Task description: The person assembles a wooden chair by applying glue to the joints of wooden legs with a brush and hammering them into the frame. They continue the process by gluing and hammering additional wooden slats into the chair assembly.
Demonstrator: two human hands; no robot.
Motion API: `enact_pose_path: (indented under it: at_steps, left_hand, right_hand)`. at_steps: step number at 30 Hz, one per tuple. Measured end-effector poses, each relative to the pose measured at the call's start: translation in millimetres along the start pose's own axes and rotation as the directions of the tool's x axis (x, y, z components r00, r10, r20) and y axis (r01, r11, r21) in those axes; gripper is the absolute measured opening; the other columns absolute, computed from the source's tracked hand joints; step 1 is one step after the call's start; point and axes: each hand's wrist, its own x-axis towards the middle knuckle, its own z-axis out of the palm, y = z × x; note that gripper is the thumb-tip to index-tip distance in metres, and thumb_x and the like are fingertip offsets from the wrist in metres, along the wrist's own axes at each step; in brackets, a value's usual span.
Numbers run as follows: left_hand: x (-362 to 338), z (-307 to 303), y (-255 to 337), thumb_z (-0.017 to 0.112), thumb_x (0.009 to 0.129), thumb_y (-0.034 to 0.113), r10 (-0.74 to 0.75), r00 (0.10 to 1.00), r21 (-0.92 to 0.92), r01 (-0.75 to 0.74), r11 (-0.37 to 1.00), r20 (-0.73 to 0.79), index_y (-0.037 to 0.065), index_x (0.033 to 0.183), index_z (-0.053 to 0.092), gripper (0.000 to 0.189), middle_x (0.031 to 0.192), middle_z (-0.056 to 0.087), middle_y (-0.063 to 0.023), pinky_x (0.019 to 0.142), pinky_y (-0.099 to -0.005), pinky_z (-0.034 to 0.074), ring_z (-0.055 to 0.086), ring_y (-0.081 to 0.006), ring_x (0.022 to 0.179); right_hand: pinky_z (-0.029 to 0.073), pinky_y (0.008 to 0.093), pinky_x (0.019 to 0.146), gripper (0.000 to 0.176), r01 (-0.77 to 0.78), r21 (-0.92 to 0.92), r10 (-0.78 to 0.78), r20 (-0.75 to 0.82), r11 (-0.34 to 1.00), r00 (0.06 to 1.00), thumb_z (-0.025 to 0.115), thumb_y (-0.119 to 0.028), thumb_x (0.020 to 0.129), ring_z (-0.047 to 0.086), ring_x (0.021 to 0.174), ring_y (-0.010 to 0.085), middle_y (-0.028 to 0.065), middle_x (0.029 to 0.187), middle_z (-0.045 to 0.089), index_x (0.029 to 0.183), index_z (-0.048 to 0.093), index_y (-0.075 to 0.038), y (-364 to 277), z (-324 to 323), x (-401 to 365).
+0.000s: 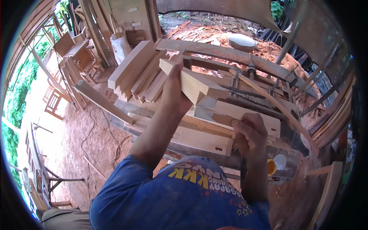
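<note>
My left hand point(177, 90) is wrapped round a thick pale wooden piece point(195, 82), held tilted above the workbench. In my right hand point(251, 130) is a thin brown wooden spatula point(223, 119), pinched between thumb and fingers. Whitish paste point(204, 112) lies by the spatula's far end, close under the near end of the wooden piece. Whether the paste sits on a blade or on the wood is hard to tell. Beneath my hands lie flat boards point(207, 140), one with a small slot near its end.
Several cut wooden pieces point(132, 63) are stacked at the back left of the bench. A yellow container point(271, 167) and a white lid point(280, 161) sit at the right. Clamps point(251, 69) and a long strip point(276, 103) lie behind. Chairs point(53, 100) stand far left.
</note>
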Motion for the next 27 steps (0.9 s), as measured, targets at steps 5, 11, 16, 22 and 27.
enact_pose_path:
  at_steps: [5, 11, 16, 22, 27]
  left_hand:
    - [2, -1, -2, 0.047, 0.107, 0.034, 0.013, 1.0, -0.024, -0.013, 1.0, -0.016, 0.006, 0.143, 0.044, 0.046, 0.13, 0.061, -0.0158, 0.105, -0.0496, 0.051, 0.062, -0.0314, 0.121]
    - [7, -6, -4, 0.049, 0.106, 0.037, 0.036, 0.998, -0.007, -0.037, 0.999, -0.041, 0.006, 0.138, 0.045, 0.045, 0.121, 0.061, -0.0138, 0.101, -0.0475, 0.053, 0.064, -0.0296, 0.115]
    - [18, 1, 1, 0.052, 0.102, 0.042, 0.249, 0.968, -0.164, -0.241, 0.957, 0.03, 0.006, 0.136, 0.045, 0.05, 0.121, 0.06, -0.0143, 0.102, -0.0483, 0.052, 0.064, -0.0302, 0.114]
    - [35, 3, 20, 0.066, 0.091, 0.03, 0.193, 0.92, -0.419, -0.035, 0.907, 0.342, 0.009, 0.128, 0.058, 0.044, 0.127, 0.062, -0.0105, 0.11, -0.049, 0.049, 0.061, -0.0289, 0.126]
    - [47, -4, 18, 0.074, 0.085, 0.021, 0.269, 0.764, -0.422, 0.005, 0.907, 0.587, 0.009, 0.124, 0.059, 0.043, 0.127, 0.064, -0.0107, 0.116, -0.0534, 0.045, 0.059, -0.0272, 0.129]
  right_hand:
    - [0.05, 0.0353, 0.067, 0.045, -0.005, 0.056, 0.007, -0.033, 0.998, 0.999, 0.07, 0.01, 0.079, 0.059, 0.079, 0.0228, 0.0084, 0.098, 0.06, 0.119, 0.071, -0.011, -1, 3, 4]
    - [0.05, 0.0329, 0.066, 0.04, -0.017, 0.095, 0.015, 0.019, 0.995, 1.0, 0.07, 0.01, 0.083, 0.059, 0.079, 0.0217, 0.0101, 0.101, 0.06, 0.117, 0.071, -0.01, 1, 10, -6]
    - [0.054, 0.0341, 0.07, 0.033, -0.184, 0.626, 0.313, -0.101, 0.757, 0.944, 0.064, -0.002, 0.098, 0.06, 0.079, 0.0178, 0.0128, 0.103, 0.061, 0.13, 0.057, -0.006, -4, 25, -40]
    - [0.056, 0.0304, 0.067, 0.04, -0.254, 0.95, 0.528, 0.123, 0.182, 0.84, 0.055, -0.006, 0.104, 0.061, 0.079, 0.0164, 0.0153, 0.109, 0.057, 0.14, 0.038, -0.002, -49, 17, -13]
    - [0.056, 0.03, 0.065, 0.039, -0.271, 0.955, 0.546, 0.163, 0.122, 0.822, 0.055, -0.011, 0.106, 0.061, 0.078, 0.0135, 0.0137, 0.108, 0.057, 0.14, 0.037, -0.004, -67, 19, 12]
